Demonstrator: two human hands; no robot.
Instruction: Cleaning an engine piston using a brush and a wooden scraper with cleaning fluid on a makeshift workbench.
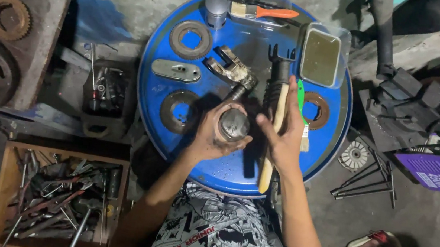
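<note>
Risk, slipping: the piston (233, 124) is a smooth round metal part and the hands look dark with grease; in my judgement a loose hold could let it drop onto the blue drum lid (226, 170) and dent its edge.
Risk, knocking: the wooden-handled hammer (272, 140) lies just beside the right hand, partly over the lid's near rim; a careless wrist could nudge it off.
Risk, crowding: the connecting-rod part (232, 70) lies just beyond the piston, so a sudden pull could bump it.
Left hand (209, 136): closed around the left side of the piston, fingers wrapped under it and thumb over the top, holding it above the lid near the centre.
Right hand (284, 130): mostly open, fingers spread and pointing far; thumb and fingertips touch the piston's right side, steadying rather than clasping it.
Piston position: between both hands, over the near middle of the lid, crown facing up.
Around it: a toothed gear (190, 40) and a worn disc (179, 111) to the left, a second piston (216, 10) and an orange-handled brush (264, 12) at the far edge, a clear tray of liquid (320, 57) far right.
Off the lid: a wooden box of tools (54, 198) near left.
</note>
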